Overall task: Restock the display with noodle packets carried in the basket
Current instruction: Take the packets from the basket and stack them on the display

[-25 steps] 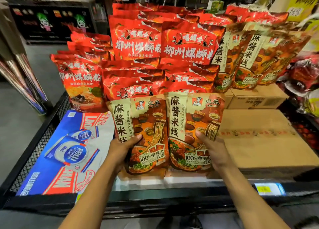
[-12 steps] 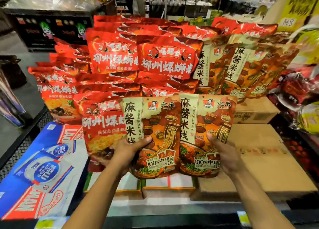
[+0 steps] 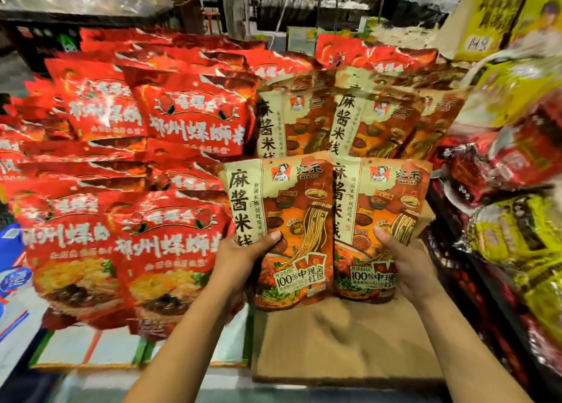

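Observation:
Two brown-and-cream noodle packets stand side by side above a cardboard box (image 3: 343,342). My left hand (image 3: 240,263) grips the left packet (image 3: 286,208) at its lower left edge, thumb across the front. My right hand (image 3: 407,266) grips the right packet (image 3: 383,208) at its lower right, thumb on the front. Directly behind them a row of the same brown packets (image 3: 349,120) leans on the display. No basket is in view.
Red noodle packets (image 3: 170,244) fill the display to the left in several rows. Yellow and dark red bags (image 3: 517,229) hang on the right. A blue-and-white carton (image 3: 12,275) shows at the far left edge. Shop shelves stand behind.
Both hands have carried the two brown packets rightward and up, from in front of the red packets to just below the brown row. The view has swung right.

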`<state>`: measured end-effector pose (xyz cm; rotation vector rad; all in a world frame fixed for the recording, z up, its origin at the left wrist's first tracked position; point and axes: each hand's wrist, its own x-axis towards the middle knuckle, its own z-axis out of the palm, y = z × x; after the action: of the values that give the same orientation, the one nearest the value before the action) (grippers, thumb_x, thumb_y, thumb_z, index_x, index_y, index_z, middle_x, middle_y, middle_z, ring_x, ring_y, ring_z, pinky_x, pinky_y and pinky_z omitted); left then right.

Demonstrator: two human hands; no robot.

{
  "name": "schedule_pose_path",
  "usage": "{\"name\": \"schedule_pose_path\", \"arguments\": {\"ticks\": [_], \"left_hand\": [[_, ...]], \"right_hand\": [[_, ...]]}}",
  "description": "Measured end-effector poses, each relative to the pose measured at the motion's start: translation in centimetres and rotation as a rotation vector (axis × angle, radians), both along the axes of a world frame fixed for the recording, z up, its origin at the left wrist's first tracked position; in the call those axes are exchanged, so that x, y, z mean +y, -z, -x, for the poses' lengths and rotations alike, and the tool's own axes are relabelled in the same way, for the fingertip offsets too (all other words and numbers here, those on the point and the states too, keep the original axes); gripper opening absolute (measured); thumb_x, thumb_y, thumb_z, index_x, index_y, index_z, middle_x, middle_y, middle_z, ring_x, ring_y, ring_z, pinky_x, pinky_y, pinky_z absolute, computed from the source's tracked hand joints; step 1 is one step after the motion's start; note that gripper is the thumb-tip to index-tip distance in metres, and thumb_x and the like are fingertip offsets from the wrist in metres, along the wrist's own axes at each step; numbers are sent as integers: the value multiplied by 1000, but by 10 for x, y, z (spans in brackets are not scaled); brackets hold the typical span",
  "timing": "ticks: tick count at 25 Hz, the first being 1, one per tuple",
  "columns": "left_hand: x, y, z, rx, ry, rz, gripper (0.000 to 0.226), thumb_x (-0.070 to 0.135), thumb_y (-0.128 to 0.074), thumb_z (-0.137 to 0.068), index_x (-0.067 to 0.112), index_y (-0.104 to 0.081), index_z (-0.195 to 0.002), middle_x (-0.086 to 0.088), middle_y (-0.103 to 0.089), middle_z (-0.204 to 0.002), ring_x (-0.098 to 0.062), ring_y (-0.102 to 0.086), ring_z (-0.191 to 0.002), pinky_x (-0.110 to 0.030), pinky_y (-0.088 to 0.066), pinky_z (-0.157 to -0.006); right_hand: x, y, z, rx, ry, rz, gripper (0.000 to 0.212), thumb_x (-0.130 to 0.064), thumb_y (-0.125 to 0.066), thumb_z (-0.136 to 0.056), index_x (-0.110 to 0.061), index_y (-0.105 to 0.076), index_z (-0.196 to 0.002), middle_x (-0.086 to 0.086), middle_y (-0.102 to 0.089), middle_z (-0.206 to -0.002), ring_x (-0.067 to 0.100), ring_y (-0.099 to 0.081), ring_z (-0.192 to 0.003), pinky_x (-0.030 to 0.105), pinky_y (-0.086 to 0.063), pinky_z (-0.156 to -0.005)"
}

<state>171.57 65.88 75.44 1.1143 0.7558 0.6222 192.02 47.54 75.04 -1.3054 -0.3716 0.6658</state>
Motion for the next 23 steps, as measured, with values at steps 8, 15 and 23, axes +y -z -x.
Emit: {"name": "schedule_pose_path", "arguments": {"ticks": [8,15,23], "left_hand": [[5,26,-84,102,-123,-66,18,8,-81,-76,17,-75,-91,-1,-78,-90,-17,-74,-87,-28,-59,-78],[27,47,-107,153,-231,-61,19,9,-79,-79,19,-73,-93,3,-77,-90,-14,-74,-87,-27,-58,-77],[47,49,-116,149,-225,-189,23,5,-79,-78,21,-74,-93,4,-78,-92,-17,-74,-89,-30,-59,-77]], "right_hand": [[-7,16,-86,-80,-19,52,49,-52,-85,-61,-28,-76,-103,10,-74,-109,32,-70,-102,53,-51,-95],[20,31,-111,-156,128,37,40,-24,-72,-80,-4,-67,-115,-14,-76,-85,7,-73,-80,22,-57,-69],[14,54,-147,-220,417,67,59,-72,-63,-72,-16,-69,-92,-2,-71,-93,1,-66,-78,21,-52,-70]]}}
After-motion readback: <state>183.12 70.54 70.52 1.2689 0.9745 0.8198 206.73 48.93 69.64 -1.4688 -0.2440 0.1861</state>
